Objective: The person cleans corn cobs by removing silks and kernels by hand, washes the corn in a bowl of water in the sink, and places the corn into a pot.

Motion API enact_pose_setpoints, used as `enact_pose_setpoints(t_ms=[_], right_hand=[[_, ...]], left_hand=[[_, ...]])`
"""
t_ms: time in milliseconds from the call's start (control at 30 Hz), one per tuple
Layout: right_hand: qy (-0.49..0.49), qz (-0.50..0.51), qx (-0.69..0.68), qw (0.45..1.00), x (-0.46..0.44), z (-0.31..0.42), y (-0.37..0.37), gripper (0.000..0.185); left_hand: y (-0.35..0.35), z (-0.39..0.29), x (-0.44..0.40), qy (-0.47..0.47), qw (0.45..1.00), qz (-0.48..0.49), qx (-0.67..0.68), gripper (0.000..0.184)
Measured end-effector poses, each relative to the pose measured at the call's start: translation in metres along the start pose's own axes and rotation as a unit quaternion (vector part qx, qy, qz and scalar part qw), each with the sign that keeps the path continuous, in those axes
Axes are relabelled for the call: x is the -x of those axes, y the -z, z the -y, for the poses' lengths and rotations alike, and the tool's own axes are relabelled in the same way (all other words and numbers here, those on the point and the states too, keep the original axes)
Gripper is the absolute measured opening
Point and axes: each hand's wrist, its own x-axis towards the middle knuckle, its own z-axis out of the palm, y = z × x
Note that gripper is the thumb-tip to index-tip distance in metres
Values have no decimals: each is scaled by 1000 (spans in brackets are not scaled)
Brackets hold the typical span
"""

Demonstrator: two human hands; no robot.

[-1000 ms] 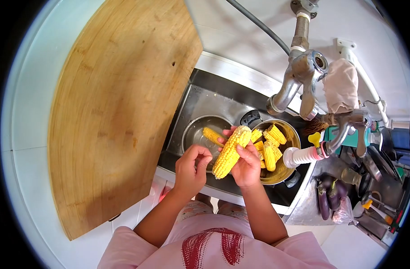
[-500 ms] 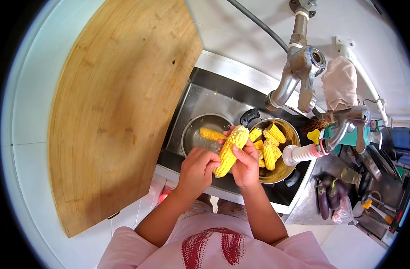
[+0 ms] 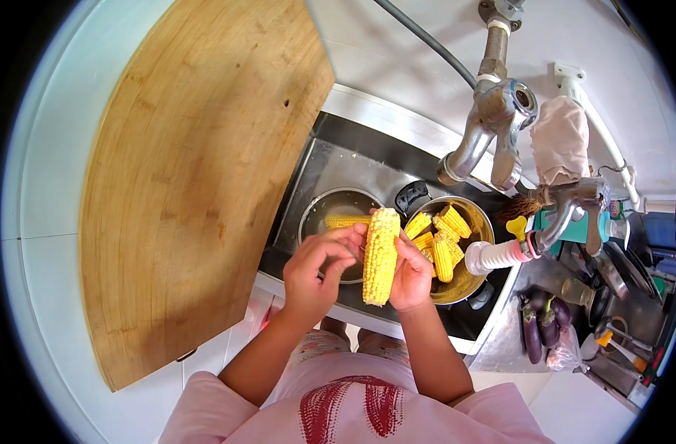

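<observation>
Corn cob (image 3: 381,255): was clamped in the grip of the right hand (image 3: 413,280) above the sink (image 3: 353,159), presumably to keep its face exposed. Left hand (image 3: 308,272): curled close beside, fingertip closure indeterminable. Corn pieces (image 3: 443,259): lay contained in the pot (image 3: 467,285).

A kitchen, with metal sink (image 3: 338,159), wall tap (image 3: 493,122) and large wooden board (image 3: 197,177).

- Stainless steel sink (image 3: 360,163): holds 1 metal bowl (image 3: 304,226) and, near it, 1 metal pot (image 3: 474,275) with 2 black handles (image 3: 410,196).
- Metal counter (image 3: 501,349): purple eggplants (image 3: 532,334) lie bunched, with 1 clear plastic bag (image 3: 566,354) beside them.
- Wooden cutting board (image 3: 183,200): its support is hidden.
</observation>
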Motion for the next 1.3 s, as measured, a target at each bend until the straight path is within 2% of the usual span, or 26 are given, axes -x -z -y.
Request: enact_pose_setpoints(t_ms=[133,200,300,467,567,633,700,833,967,1000,1033,1167,1233,1300], right_hand=[[-2,19,36,999,-3,0,-2,50],[8,18,60,998,-3,-5,-2,48],[22,8,83,996,-2,-8,-2,47],[22,-14,100,995,0,-8,5,46],[14,-28,95,995,0,-9,6,46],[-2,-42,19,999,-2,-10,8,47],[-7,-39,5,999,-3,-7,9,48],[-19,-31,-35,999,-4,-3,8,49],[-21,-21,-55,998,-5,-3,5,50],[-22,-21,-55,998,-5,-3,4,50],[-17,-27,-34,999,-5,-4,3,49],[20,-13,59,998,-6,-5,3,47],[17,-25,53,998,-5,-3,1,46],[14,-36,47,998,-5,-3,1,45]], left_hand=[[-15,-1,5,24,998,-28,45,9],[-19,-2,8,113,991,-47,45,11],[-20,-5,6,153,985,-60,54,12],[-23,12,2,155,984,-52,65,12],[-20,13,3,160,981,-29,104,12],[-14,7,5,171,976,-6,134,14],[-7,2,8,167,964,23,208,17],[5,4,8,207,938,8,277,16],[4,3,5,193,942,6,273,14],[0,-2,1,208,952,2,224,14],[-2,-6,-1,222,959,-2,174,15],[-9,5,3,276,948,21,154,15],[-7,5,1,180,982,43,42,14],[-7,1,-1,167,985,38,36,13]])
